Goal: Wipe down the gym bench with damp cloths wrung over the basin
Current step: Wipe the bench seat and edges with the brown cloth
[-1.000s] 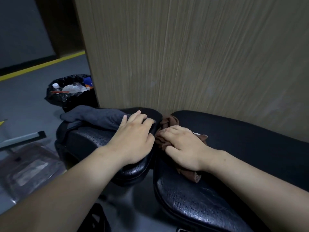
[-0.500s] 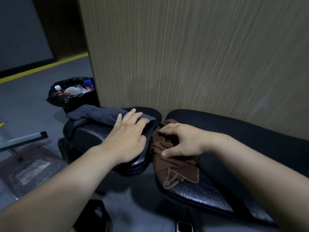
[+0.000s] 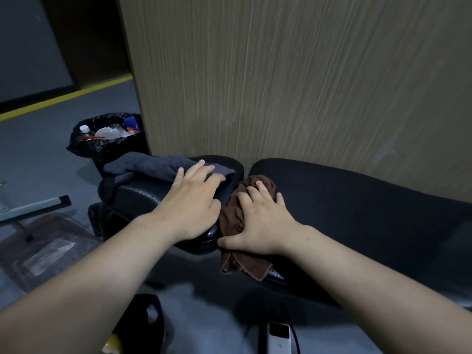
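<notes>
Wood-grain wall panel behind; grey floor w/ yellow stripe; bin at left.

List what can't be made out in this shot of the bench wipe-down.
Head view only.
The basin: nowhere in frame.
The brown cloth: middle hidden under the right hand.
The grey cloth: near end covered by the left hand.
The long bench pad: right end cut off by the frame edge.
Dampness of either cloth: too dim to tell.
</notes>
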Available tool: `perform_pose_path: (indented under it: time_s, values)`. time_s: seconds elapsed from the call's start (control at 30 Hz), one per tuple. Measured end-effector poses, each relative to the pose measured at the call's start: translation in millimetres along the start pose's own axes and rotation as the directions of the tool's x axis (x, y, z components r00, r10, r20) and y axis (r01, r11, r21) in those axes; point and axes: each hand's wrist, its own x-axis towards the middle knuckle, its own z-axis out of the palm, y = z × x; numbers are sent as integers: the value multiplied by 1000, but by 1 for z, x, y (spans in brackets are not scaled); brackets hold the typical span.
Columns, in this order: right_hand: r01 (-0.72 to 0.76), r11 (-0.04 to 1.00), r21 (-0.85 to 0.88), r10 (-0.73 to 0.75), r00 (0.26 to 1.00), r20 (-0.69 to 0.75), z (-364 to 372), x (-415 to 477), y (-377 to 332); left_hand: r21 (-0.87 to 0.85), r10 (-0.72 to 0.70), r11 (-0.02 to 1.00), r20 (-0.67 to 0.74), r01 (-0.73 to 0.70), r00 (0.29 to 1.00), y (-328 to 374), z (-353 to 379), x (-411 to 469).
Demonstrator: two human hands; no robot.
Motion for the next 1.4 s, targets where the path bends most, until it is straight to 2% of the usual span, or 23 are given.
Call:
perform_pose_path:
  time_s: [0.13,0.3,0.43,0.57,0.8,1.13,1.4]
  values:
    - [30,997,-73,-29,999,18,5,-17,-6,-12,1,1000,18,-1,1000,2,0,-1]
    - [153,977,-151,-168,982,-88,25,-61,-1,-41,45,998,0,-45,999,12,3,-2]
    - [212,961,-178,-242,956,-166,32,-88,26,-76,143,987,-17,-143,990,29,17,-6]
    - [224,957,-186,-258,947,-190,31,-107,55,-82,261,964,82,-254,962,48,33,-14]
    - [195,966,-168,-227,953,-202,27,-143,110,-62,329,944,236,-323,915,76,54,-18]
    - [118,976,-185,-150,974,-168,18,-193,196,36,380,914,278,-405,882,154,83,-12]
    - [33,995,-96,-56,968,-246,19,-225,265,77,403,891,322,-448,857,216,101,4]
